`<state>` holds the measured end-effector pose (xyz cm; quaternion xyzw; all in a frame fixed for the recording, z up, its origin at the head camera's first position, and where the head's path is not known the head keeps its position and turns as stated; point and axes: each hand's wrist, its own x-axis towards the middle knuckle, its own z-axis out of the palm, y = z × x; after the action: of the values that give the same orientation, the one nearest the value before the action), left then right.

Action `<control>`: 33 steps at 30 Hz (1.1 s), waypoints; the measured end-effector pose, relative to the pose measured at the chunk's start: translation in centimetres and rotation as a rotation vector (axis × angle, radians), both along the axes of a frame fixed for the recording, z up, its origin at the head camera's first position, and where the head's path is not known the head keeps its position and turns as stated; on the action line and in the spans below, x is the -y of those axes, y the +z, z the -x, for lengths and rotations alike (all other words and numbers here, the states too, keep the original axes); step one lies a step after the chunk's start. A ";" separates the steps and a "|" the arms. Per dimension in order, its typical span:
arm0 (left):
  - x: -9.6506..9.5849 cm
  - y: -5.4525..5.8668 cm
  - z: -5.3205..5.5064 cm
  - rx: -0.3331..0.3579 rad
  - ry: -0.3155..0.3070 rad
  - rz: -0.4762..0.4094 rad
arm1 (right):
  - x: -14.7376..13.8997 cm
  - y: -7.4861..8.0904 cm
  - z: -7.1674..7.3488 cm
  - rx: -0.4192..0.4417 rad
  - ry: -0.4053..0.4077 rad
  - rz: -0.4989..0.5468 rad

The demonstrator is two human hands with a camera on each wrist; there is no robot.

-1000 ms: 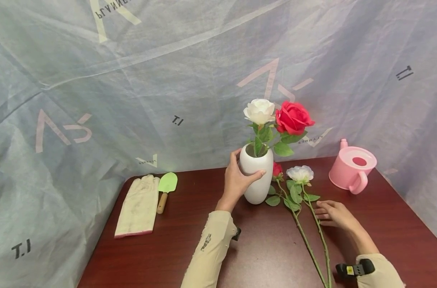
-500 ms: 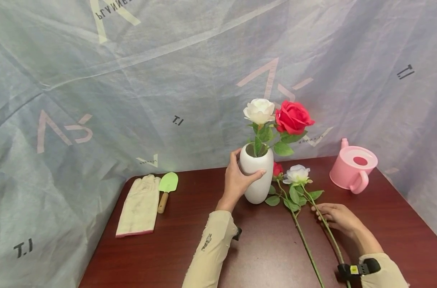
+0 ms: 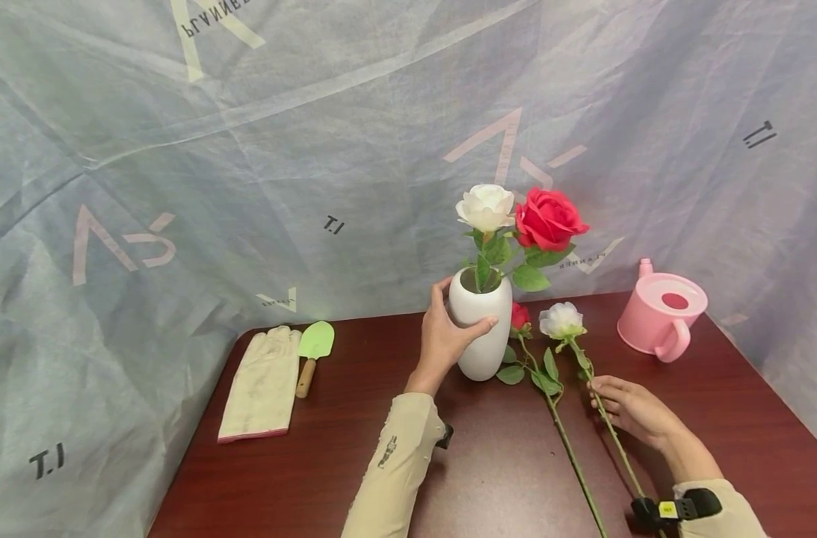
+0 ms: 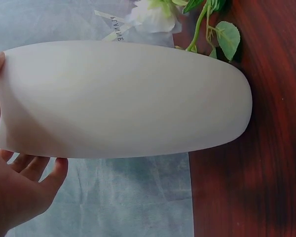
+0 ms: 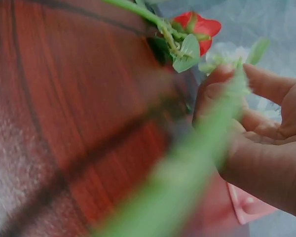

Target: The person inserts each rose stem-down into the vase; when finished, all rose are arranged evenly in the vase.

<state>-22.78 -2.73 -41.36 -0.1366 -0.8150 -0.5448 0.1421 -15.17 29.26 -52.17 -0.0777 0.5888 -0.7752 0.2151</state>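
Apparently the right hand (image 3: 635, 409) holds a blurred stem (image 5: 200, 140), the left hand (image 3: 443, 341) a vase (image 3: 483, 353).

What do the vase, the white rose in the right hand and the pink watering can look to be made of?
Vase: probably ceramic; smooth, pale, with a soft satin sheen, though plastic is possible. White rose: perhaps matte fabric, judging by its thin, soft-edged look; real or artificial stays open. Watering can: likely moulded plastic, evenly pink with a mild gloss.
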 end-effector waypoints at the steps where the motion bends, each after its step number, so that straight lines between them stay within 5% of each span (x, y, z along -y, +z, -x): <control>1: 0.0 0.0 0.0 0.001 0.000 0.000 | 0.1 0.1 0.0 0.006 -0.007 -0.002; 15: 0.0 0.0 0.0 -0.007 0.000 -0.006 | 1.5 2.6 0.5 -0.043 -0.070 0.151; 22: 0.1 0.0 0.0 -0.010 0.002 -0.005 | 2.7 3.2 0.7 -0.082 -0.191 0.250; 33: 0.0 -0.2 0.2 -0.004 0.007 -0.006 | 3.8 4.8 0.8 -0.094 -0.339 0.580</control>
<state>-22.98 -2.74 -41.56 -0.1345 -0.8135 -0.5465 0.1463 -15.94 25.45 -47.39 -0.0723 0.3574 -0.9308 0.0249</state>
